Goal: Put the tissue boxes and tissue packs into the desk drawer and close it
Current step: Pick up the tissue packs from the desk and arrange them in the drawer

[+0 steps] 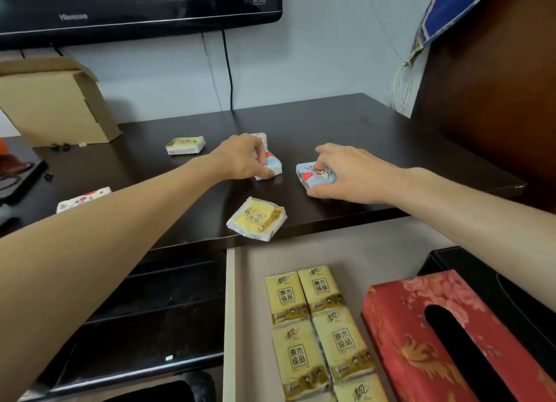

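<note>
On the dark desk [346, 124], my left hand [240, 157] grips a blue-and-white tissue pack with a red heart [270, 166]. My right hand [346, 172] closes on a similar blue heart pack [313, 175]. Both packs still rest on the desktop. A yellow pack [257, 218] lies near the front edge, another yellow pack [185, 145] further back left, and a floral white pack [82, 198] at the left. A small white pack [261, 136] peeks out behind my left hand. The open drawer [301, 251] below holds several yellow packs [316, 320], a red floral tissue box [436, 335] and a black box [496, 281].
A cardboard box [57, 103] stands at the desk's back left. A black TV [135, 7] hangs on the wall with cables [230, 76] dropping behind the desk. A dark wooden panel [496, 85] rises at the right. Dark shelves [150, 311] sit under the desk at the left.
</note>
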A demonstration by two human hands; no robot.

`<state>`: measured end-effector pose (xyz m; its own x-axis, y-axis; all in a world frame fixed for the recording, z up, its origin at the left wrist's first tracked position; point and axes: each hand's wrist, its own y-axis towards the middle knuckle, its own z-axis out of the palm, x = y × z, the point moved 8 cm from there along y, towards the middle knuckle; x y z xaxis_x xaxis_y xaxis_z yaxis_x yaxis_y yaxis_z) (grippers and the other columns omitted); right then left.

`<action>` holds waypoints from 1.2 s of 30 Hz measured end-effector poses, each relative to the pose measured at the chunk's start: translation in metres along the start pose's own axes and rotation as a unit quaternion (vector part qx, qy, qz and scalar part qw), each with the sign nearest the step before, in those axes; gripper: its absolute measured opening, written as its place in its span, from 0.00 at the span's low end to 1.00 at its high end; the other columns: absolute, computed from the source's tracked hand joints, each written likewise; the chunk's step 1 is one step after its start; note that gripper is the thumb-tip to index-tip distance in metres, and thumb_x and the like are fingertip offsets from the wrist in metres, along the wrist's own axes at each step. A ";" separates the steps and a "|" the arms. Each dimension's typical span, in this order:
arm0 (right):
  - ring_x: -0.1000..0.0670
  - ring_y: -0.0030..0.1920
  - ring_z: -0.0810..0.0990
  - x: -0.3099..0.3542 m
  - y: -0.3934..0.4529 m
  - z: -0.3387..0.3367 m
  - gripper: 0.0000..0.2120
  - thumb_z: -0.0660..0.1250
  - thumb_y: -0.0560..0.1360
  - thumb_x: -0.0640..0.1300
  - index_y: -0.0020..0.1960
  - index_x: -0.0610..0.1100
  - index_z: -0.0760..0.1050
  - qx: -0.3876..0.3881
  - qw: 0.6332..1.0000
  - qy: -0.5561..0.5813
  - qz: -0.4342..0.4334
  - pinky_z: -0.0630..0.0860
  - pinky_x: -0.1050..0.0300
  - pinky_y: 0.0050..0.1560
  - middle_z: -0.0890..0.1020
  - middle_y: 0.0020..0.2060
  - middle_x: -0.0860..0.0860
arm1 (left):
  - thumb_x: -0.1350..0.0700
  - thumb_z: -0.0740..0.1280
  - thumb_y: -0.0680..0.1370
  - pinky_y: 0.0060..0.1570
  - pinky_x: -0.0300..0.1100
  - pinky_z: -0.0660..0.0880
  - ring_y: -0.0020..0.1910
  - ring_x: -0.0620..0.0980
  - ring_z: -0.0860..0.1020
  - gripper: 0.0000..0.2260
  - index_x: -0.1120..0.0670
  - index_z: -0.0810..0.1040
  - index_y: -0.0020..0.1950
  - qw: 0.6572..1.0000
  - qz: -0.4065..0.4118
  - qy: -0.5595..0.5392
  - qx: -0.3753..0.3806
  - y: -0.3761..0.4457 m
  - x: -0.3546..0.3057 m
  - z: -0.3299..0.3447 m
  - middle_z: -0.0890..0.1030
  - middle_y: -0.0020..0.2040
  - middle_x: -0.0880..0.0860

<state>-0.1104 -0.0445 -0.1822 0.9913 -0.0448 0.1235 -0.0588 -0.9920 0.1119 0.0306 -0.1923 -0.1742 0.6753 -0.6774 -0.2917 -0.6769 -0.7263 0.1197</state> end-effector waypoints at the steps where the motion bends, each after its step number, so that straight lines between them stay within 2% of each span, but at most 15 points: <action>1: 0.44 0.57 0.78 0.000 -0.001 -0.001 0.30 0.65 0.70 0.69 0.60 0.47 0.79 -0.003 1.000 -0.003 -0.003 0.76 0.47 0.52 0.77 0.64 0.49 | 0.44 0.76 0.69 0.42 0.45 0.71 0.49 0.51 0.76 0.11 0.47 0.78 0.42 1.000 0.002 -0.001 -0.002 -0.002 -0.002 -0.001 0.77 0.52 0.50; 4: 0.50 0.48 0.76 -0.004 -0.005 -0.003 0.25 0.67 0.71 0.69 0.59 0.52 0.74 -0.003 1.000 0.008 0.014 0.69 0.52 0.38 0.77 0.50 0.56 | 0.44 0.76 0.69 0.45 0.46 0.74 0.50 0.51 0.76 0.11 0.48 0.78 0.42 1.000 0.012 -0.008 -0.013 -0.010 -0.008 -0.006 0.77 0.52 0.50; 7: 0.57 0.43 0.72 -0.005 -0.009 -0.004 0.26 0.69 0.71 0.70 0.60 0.55 0.73 -0.007 1.000 0.016 0.022 0.66 0.56 0.36 0.70 0.42 0.61 | 0.44 0.76 0.70 0.44 0.46 0.74 0.49 0.51 0.77 0.11 0.48 0.78 0.42 0.999 0.019 -0.019 -0.022 -0.018 -0.016 -0.010 0.77 0.52 0.50; 12: 0.56 0.44 0.73 -0.004 -0.019 -0.005 0.25 0.71 0.73 0.67 0.63 0.54 0.75 0.004 0.999 0.030 0.014 0.67 0.58 0.36 0.73 0.50 0.57 | 0.45 0.76 0.70 0.39 0.41 0.72 0.49 0.48 0.76 0.11 0.48 0.78 0.41 0.997 0.029 -0.054 -0.042 -0.037 -0.026 -0.017 0.77 0.52 0.48; 16: 0.61 0.41 0.72 -0.002 -0.030 -0.009 0.22 0.72 0.75 0.61 0.65 0.52 0.76 0.005 0.999 0.051 0.011 0.68 0.57 0.36 0.73 0.47 0.59 | 0.44 0.77 0.69 0.38 0.38 0.73 0.49 0.48 0.77 0.14 0.47 0.75 0.46 0.993 0.049 -0.068 -0.083 -0.062 -0.039 -0.031 0.77 0.52 0.47; 18: 0.60 0.42 0.72 -0.001 -0.036 -0.009 0.21 0.73 0.75 0.60 0.64 0.52 0.77 0.006 0.998 0.058 0.015 0.67 0.58 0.36 0.74 0.50 0.58 | 0.44 0.77 0.68 0.36 0.35 0.71 0.49 0.48 0.77 0.16 0.47 0.75 0.48 0.990 0.062 -0.081 -0.098 -0.077 -0.047 -0.038 0.77 0.53 0.47; 21: 0.56 0.45 0.74 0.001 -0.048 -0.010 0.20 0.75 0.73 0.60 0.59 0.53 0.76 0.009 0.997 0.071 0.014 0.68 0.58 0.38 0.76 0.54 0.56 | 0.43 0.78 0.68 0.42 0.41 0.78 0.51 0.46 0.79 0.17 0.47 0.76 0.48 0.985 0.083 -0.113 -0.095 -0.105 -0.058 -0.045 0.80 0.54 0.47; 23: 0.51 0.50 0.76 0.001 -0.057 -0.012 0.21 0.76 0.71 0.62 0.56 0.51 0.76 0.004 0.996 0.088 0.018 0.72 0.56 0.43 0.78 0.55 0.54 | 0.42 0.78 0.67 0.46 0.44 0.80 0.50 0.45 0.80 0.17 0.47 0.77 0.48 0.983 0.097 -0.136 -0.082 -0.128 -0.068 -0.047 0.81 0.51 0.46; 26: 0.50 0.51 0.78 0.007 -0.070 -0.016 0.25 0.75 0.68 0.68 0.55 0.51 0.76 -0.001 0.996 0.088 0.020 0.76 0.50 0.47 0.79 0.53 0.54 | 0.41 0.78 0.66 0.48 0.44 0.79 0.49 0.43 0.80 0.16 0.47 0.78 0.46 0.982 0.111 -0.145 -0.052 -0.162 -0.084 -0.042 0.82 0.48 0.45; 30: 0.55 0.50 0.78 0.010 -0.091 -0.022 0.28 0.76 0.65 0.70 0.55 0.54 0.74 -0.018 0.993 0.112 0.033 0.77 0.49 0.48 0.79 0.52 0.57 | 0.41 0.78 0.65 0.41 0.31 0.72 0.48 0.36 0.78 0.15 0.45 0.78 0.44 0.982 0.126 -0.139 -0.028 -0.200 -0.101 -0.033 0.82 0.46 0.42; 33: 0.63 0.43 0.77 0.014 -0.113 -0.027 0.28 0.75 0.63 0.71 0.53 0.57 0.73 -0.047 0.983 0.174 0.026 0.71 0.54 0.38 0.79 0.46 0.60 | 0.40 0.77 0.65 0.41 0.34 0.73 0.47 0.39 0.78 0.16 0.45 0.78 0.45 0.981 0.146 -0.124 -0.007 -0.225 -0.110 -0.022 0.81 0.47 0.42; 34: 0.64 0.41 0.76 0.016 -0.122 -0.028 0.27 0.74 0.62 0.72 0.52 0.58 0.72 -0.058 0.980 0.188 0.023 0.71 0.54 0.37 0.78 0.44 0.60 | 0.39 0.77 0.65 0.39 0.35 0.73 0.46 0.40 0.78 0.16 0.45 0.77 0.45 0.982 0.152 -0.111 0.002 -0.232 -0.111 -0.016 0.80 0.47 0.43; 36: 0.60 0.43 0.77 0.020 -0.138 -0.029 0.25 0.72 0.62 0.73 0.51 0.59 0.72 -0.074 0.979 0.192 0.010 0.76 0.49 0.41 0.78 0.43 0.61 | 0.38 0.76 0.66 0.35 0.36 0.71 0.42 0.40 0.76 0.17 0.44 0.76 0.46 0.984 0.160 -0.071 0.011 -0.242 -0.112 -0.004 0.79 0.45 0.42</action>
<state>-0.0858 0.0948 -0.1669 0.8742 0.0118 0.4854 -0.1225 -0.9620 0.2440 0.1203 0.0589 -0.1673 0.3796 -0.8468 -0.3725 -0.8554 -0.4746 0.2072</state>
